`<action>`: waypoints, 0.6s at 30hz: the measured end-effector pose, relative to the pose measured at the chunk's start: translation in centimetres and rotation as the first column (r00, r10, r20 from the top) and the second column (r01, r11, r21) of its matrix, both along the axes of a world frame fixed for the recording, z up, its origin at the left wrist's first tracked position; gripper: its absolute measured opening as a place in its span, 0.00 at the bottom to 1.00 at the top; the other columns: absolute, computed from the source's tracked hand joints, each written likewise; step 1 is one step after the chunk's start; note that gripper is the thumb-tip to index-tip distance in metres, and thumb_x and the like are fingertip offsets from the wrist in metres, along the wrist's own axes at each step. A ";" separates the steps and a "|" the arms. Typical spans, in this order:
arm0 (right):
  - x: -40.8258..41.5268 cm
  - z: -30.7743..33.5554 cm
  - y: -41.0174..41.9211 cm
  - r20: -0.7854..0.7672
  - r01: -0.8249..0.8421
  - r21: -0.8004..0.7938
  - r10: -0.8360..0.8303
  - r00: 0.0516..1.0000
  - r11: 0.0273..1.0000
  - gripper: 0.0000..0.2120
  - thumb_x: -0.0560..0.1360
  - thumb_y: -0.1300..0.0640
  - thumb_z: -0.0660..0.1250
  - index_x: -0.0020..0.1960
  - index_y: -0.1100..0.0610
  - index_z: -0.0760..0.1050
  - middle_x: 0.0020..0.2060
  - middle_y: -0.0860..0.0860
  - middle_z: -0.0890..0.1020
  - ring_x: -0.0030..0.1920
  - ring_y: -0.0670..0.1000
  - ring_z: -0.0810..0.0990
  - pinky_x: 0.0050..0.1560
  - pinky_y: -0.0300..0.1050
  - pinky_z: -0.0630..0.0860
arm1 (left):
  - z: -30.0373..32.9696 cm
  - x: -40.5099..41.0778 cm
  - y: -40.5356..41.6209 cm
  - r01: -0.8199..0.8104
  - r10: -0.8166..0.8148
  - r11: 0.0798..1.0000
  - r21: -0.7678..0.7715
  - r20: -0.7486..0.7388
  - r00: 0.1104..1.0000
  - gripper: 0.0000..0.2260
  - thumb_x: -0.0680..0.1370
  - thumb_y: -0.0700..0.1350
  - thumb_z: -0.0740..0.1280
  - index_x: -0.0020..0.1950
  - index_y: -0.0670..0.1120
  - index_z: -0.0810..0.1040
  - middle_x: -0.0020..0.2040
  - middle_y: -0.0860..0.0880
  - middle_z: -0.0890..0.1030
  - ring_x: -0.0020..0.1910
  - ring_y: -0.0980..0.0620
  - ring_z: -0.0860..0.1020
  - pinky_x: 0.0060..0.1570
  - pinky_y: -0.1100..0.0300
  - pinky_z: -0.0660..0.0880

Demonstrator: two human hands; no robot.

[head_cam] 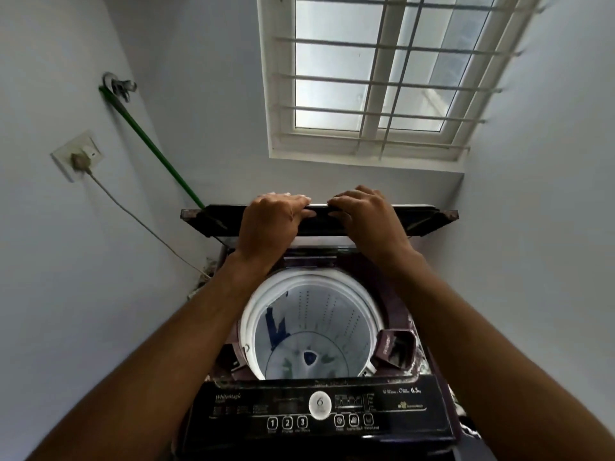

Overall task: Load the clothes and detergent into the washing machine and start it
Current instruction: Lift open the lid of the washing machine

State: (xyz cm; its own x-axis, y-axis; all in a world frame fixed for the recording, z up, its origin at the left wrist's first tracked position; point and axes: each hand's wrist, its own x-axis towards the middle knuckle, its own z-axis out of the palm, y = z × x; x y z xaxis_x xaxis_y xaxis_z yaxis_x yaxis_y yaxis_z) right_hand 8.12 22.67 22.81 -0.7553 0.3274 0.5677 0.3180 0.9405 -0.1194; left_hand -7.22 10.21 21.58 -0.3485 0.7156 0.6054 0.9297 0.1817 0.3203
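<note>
Atop raised lid [213,221], both hands grip.

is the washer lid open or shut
Open: the lid stands folded up at the back, both hands on its top edge, and the drum shows below.

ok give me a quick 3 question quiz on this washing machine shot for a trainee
1. True or false: both the left hand and the right hand grip the top edge of the raised lid.
2. Multiple choice: what shows inside the drum? A) it is packed with clothes to the rim B) mostly bare wall and base, with a dark blue patch on the left side C) nothing can be seen, the lid covers it
3. Fill in: the plug sits in a wall socket on the ____ side of the machine.

Key: 1 true; 2 B; 3 left
</note>
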 end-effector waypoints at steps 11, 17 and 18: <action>-3.7 1.5 2.9 0.190 0.105 0.043 -0.111 0.976 0.994 0.39 0.74 0.61 0.63 0.80 0.60 0.50 0.80 0.55 0.51 0.80 0.53 0.44 0.79 0.53 0.43 | 1.0 -2.7 6.0 -0.117 0.111 0.993 -0.009 -0.271 0.956 0.20 0.82 0.44 0.60 0.72 0.36 0.70 0.71 0.38 0.73 0.72 0.42 0.70 0.75 0.47 0.62; -5.8 2.7 5.5 0.294 0.091 -0.064 -0.068 0.953 0.994 0.45 0.74 0.53 0.66 0.81 0.58 0.42 0.80 0.54 0.42 0.79 0.51 0.36 0.78 0.52 0.36 | 2.8 -4.1 8.3 -0.094 0.065 0.989 -0.117 -0.231 0.971 0.20 0.80 0.44 0.59 0.71 0.38 0.72 0.69 0.39 0.76 0.71 0.44 0.72 0.74 0.51 0.62; -6.1 2.8 5.8 0.297 0.083 -0.087 -0.054 0.953 0.993 0.46 0.74 0.52 0.66 0.81 0.57 0.41 0.80 0.54 0.41 0.79 0.52 0.35 0.78 0.52 0.35 | 3.3 -4.4 8.8 -0.103 0.067 0.983 -0.152 -0.227 0.972 0.20 0.80 0.44 0.59 0.71 0.38 0.72 0.69 0.40 0.75 0.72 0.44 0.71 0.74 0.52 0.62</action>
State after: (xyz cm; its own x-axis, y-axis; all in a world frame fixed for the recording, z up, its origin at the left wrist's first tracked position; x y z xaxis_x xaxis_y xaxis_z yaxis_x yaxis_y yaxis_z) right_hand 1.98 28.50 25.59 -0.8577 0.4265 0.2872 0.4159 0.9039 -0.1005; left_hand -11.60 19.06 24.90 -0.2836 0.7838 0.5525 0.9527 0.2958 0.0695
